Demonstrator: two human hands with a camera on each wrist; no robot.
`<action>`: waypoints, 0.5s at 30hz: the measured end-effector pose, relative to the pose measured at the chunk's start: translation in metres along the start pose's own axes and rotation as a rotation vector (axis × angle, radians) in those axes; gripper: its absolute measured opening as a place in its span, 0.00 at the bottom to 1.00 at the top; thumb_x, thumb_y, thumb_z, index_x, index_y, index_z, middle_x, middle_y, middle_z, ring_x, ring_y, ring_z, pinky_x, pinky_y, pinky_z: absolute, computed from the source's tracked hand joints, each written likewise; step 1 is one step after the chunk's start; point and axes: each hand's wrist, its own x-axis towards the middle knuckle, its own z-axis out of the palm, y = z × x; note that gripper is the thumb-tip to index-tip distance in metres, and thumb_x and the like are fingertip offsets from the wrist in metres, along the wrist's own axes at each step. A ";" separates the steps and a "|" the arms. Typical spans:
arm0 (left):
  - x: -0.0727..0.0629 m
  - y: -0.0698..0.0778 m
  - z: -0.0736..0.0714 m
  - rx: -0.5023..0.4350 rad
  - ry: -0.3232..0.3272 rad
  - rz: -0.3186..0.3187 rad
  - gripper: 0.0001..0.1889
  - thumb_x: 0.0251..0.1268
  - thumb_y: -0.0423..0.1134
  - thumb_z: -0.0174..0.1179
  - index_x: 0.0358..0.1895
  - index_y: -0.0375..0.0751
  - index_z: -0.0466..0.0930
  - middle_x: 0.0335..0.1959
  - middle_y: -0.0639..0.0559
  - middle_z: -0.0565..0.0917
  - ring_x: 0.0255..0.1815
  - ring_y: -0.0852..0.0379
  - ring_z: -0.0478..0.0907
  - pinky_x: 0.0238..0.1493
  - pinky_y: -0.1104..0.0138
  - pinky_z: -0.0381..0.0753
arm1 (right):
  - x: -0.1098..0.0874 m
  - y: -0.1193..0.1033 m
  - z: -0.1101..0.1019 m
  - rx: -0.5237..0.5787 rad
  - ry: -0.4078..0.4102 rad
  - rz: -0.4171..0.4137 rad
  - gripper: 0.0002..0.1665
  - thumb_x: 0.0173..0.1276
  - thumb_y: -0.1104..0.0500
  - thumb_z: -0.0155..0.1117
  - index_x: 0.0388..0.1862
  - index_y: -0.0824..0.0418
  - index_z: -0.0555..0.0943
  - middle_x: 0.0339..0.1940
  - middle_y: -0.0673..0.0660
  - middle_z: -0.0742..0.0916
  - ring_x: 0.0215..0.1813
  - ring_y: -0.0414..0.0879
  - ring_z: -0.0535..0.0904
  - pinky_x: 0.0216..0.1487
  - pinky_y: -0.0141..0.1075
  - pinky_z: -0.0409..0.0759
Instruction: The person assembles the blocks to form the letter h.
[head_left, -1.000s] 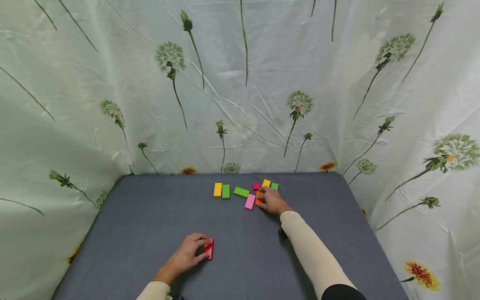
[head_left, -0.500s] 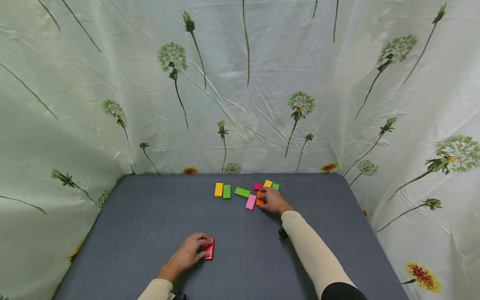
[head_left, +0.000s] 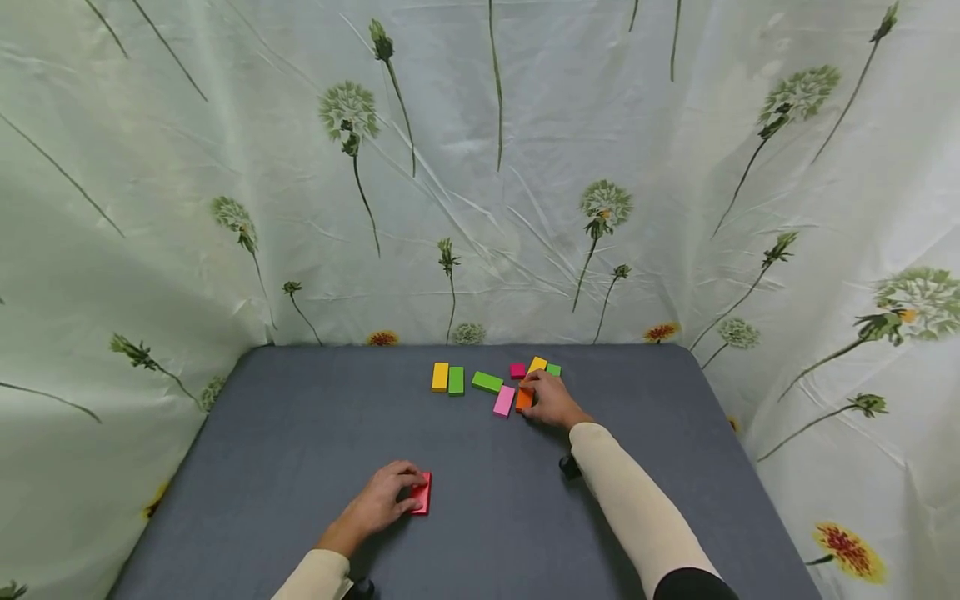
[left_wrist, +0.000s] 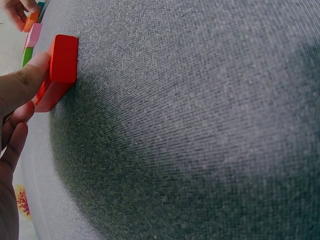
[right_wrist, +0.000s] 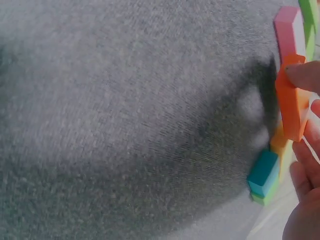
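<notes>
Near the front of the table, my left hand (head_left: 384,500) holds a red block (head_left: 422,494) by its sides. In the left wrist view, the thumb lies along the red block (left_wrist: 64,60) while the fingertips sit at its far side. Farther back, my right hand (head_left: 553,400) pinches an orange block (head_left: 524,401) beside a pink block (head_left: 504,401). The right wrist view has the thumb on one face of the orange block (right_wrist: 289,102) and fingers behind it, with a shadow on the cloth alongside. A teal block (right_wrist: 263,172), hidden in the head view, sits close by.
Across the back lie a yellow block (head_left: 440,377), a green block (head_left: 456,381), another green block (head_left: 487,382) and a magenta block (head_left: 517,370). Beyond the right hand are a yellow block (head_left: 537,364) and a green block (head_left: 553,369). A flowered curtain (head_left: 480,208) hangs behind the grey table (head_left: 315,417).
Both hands keep hold of their blocks. The orange block shows slightly more, a touch farther from the pink block. The head view has shifted a little.
</notes>
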 end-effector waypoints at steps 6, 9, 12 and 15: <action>0.001 0.002 -0.003 -0.006 -0.056 -0.045 0.15 0.49 0.33 0.73 0.42 0.35 0.85 0.42 0.50 0.79 0.45 0.51 0.77 0.47 0.57 0.78 | -0.007 -0.007 -0.004 0.125 0.030 -0.010 0.31 0.56 0.60 0.75 0.58 0.69 0.78 0.57 0.61 0.76 0.58 0.55 0.72 0.61 0.48 0.71; 0.001 0.003 -0.004 -0.008 -0.073 -0.060 0.15 0.50 0.33 0.72 0.43 0.36 0.85 0.42 0.51 0.79 0.45 0.52 0.77 0.47 0.56 0.78 | -0.010 -0.014 -0.002 0.167 0.037 -0.042 0.31 0.56 0.60 0.75 0.57 0.70 0.78 0.56 0.60 0.76 0.57 0.55 0.72 0.60 0.48 0.72; 0.001 0.003 -0.004 -0.005 -0.063 -0.051 0.14 0.50 0.33 0.72 0.43 0.36 0.85 0.42 0.51 0.79 0.44 0.52 0.77 0.47 0.56 0.78 | -0.010 -0.022 0.002 0.184 0.044 -0.079 0.31 0.56 0.60 0.74 0.58 0.70 0.78 0.56 0.60 0.76 0.57 0.54 0.73 0.59 0.47 0.73; 0.001 0.002 -0.003 -0.005 -0.038 -0.023 0.14 0.49 0.32 0.73 0.41 0.36 0.85 0.41 0.51 0.79 0.43 0.52 0.77 0.46 0.57 0.78 | -0.010 -0.032 0.008 0.187 0.046 -0.118 0.31 0.56 0.59 0.74 0.58 0.70 0.78 0.56 0.60 0.76 0.56 0.54 0.73 0.58 0.47 0.73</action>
